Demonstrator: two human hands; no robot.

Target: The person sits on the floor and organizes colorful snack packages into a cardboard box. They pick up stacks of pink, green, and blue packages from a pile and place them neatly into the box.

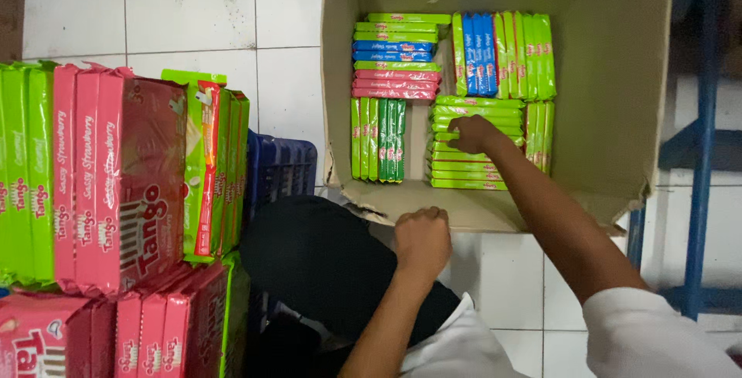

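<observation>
white sleeves (657, 335) fill the lower right of the frame, with both bare forearms reaching up and away from them. dark trousers (325, 262) sit at the lower centre, over a white tiled floor (193, 7).

left hand (423, 240) is curled shut on the near edge of the cardboard box (610, 115), just below the centre of the frame, fingers folded over the flap. right hand (473, 134) is down inside the box, right of centre, fingers bent and closed on the top of a stack of green packets (471, 107) lying flat; whether it grips one packet or just presses on the stack i cannot tell.

inside the box, upper centre, more packets are packed close: a flat stack of green, blue and pink packets (396, 57) at the upper left, a row standing on edge in blue and green (502, 53) at the upper right, and a row of green ones on edge (377, 140) at the lower left. a bare strip of box bottom shows between them.

at the left of the frame stand large pink wrapped bundles (116, 185) with green bundles (23, 177) beside them, and more pink ones below. a blue plastic crate (282, 168) sits between those bundles and the box. blue metal bars (703, 115) run down the right edge.
</observation>
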